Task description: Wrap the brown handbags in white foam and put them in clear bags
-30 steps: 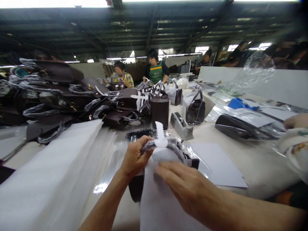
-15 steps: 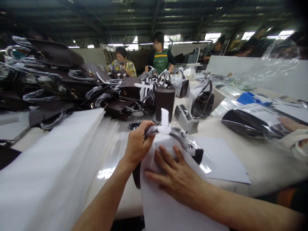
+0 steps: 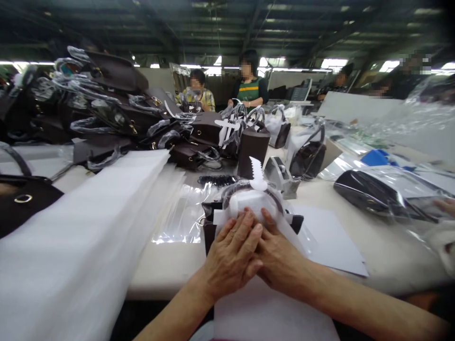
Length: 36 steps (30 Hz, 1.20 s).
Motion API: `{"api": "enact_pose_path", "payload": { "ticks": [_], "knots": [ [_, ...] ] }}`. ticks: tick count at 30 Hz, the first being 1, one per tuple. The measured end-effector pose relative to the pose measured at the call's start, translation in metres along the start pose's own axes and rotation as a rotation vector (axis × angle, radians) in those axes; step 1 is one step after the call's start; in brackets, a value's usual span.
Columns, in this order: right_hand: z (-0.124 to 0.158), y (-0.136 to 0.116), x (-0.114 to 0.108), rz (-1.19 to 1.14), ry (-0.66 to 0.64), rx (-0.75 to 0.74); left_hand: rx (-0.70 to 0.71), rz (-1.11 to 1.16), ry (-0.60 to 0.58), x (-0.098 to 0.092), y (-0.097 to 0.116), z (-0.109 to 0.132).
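A dark handbag (image 3: 209, 229) stands on the table edge in front of me, mostly hidden under a white sheet (image 3: 270, 312). Its upright handles (image 3: 229, 192) are wrapped in transparent film, and a white toothed strip (image 3: 257, 174) sticks up from them. My left hand (image 3: 231, 255) lies flat with fingers stretched, partly over my right hand (image 3: 280, 253). Both press on the sheet just below the handles. The fingers of my right hand are also extended, some of them covered by the left. Neither hand grips anything.
Left of the bag lies a tall stack of white sheets (image 3: 88, 227), with transparent plastic bags (image 3: 177, 222) beside it. Dark handbags (image 3: 117, 113) pile up behind. White paper (image 3: 337, 241) lies right of the bag. Farther right, another person's hand (image 3: 444, 205) is near a plastic-wrapped bag (image 3: 369, 192).
My left hand has let go of the wrapped handle and moved down onto the sheet, beside and over my right hand. The view has turned a little to the left.
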State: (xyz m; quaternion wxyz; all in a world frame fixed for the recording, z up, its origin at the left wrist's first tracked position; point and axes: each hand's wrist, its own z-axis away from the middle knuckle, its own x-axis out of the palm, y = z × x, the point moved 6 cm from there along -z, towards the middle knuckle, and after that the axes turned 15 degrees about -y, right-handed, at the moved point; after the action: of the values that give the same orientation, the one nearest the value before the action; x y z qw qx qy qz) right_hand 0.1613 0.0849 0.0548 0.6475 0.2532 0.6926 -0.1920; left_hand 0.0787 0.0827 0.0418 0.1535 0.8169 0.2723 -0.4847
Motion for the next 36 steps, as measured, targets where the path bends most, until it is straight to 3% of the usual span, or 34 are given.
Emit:
{"api": "enact_pose_path", "payload": {
  "ticks": [3, 4, 6, 7, 9, 11, 13, 17, 21, 25, 27, 33, 36],
  "knots": [
    [0.031, 0.014, -0.029, -0.223, 0.101, -0.106, -0.021, -0.072, -0.009, 0.013, -0.005, 0.000],
    [0.045, 0.026, -0.039, -0.272, 0.200, -0.076, -0.035, -0.107, -0.011, 0.016, -0.007, 0.000],
    [0.071, 0.059, -0.045, -0.305, 0.364, 0.120, -0.050, -0.179, -0.032, 0.021, -0.007, 0.001],
    [0.079, 0.077, -0.038, -0.317, 0.370, 0.229, -0.048, -0.206, -0.049, 0.024, -0.006, 0.001],
    [0.080, 0.105, -0.010, -0.397, 0.250, 0.335, -0.036, -0.240, -0.068, 0.026, -0.004, 0.000],
    [0.069, 0.121, 0.020, -0.569, 0.150, 0.318, -0.036, -0.231, -0.076, 0.023, -0.006, -0.002],
    [0.059, 0.131, 0.039, -0.737, 0.181, 0.316, -0.033, -0.185, -0.108, 0.017, -0.008, -0.004],
    [0.053, 0.134, 0.050, -0.909, 0.258, 0.417, 0.040, -0.084, -0.175, 0.013, -0.002, -0.002],
    [0.057, 0.126, 0.047, -0.958, 0.245, 0.468, 0.084, -0.145, -0.182, 0.032, 0.018, 0.004],
    [0.061, 0.124, 0.048, -0.930, 0.331, 0.546, -0.122, -0.160, 0.053, 0.043, 0.020, -0.001],
    [0.060, 0.123, 0.050, -0.933, 0.354, 0.561, -0.132, -0.131, 0.168, 0.041, 0.019, -0.007],
    [0.061, 0.115, 0.051, -0.933, 0.351, 0.693, 0.167, -0.025, 0.208, 0.013, 0.022, -0.018],
    [0.065, 0.109, 0.053, -0.930, 0.328, 0.744, 0.243, -0.032, 0.147, 0.010, 0.029, -0.013]
  ]
}}
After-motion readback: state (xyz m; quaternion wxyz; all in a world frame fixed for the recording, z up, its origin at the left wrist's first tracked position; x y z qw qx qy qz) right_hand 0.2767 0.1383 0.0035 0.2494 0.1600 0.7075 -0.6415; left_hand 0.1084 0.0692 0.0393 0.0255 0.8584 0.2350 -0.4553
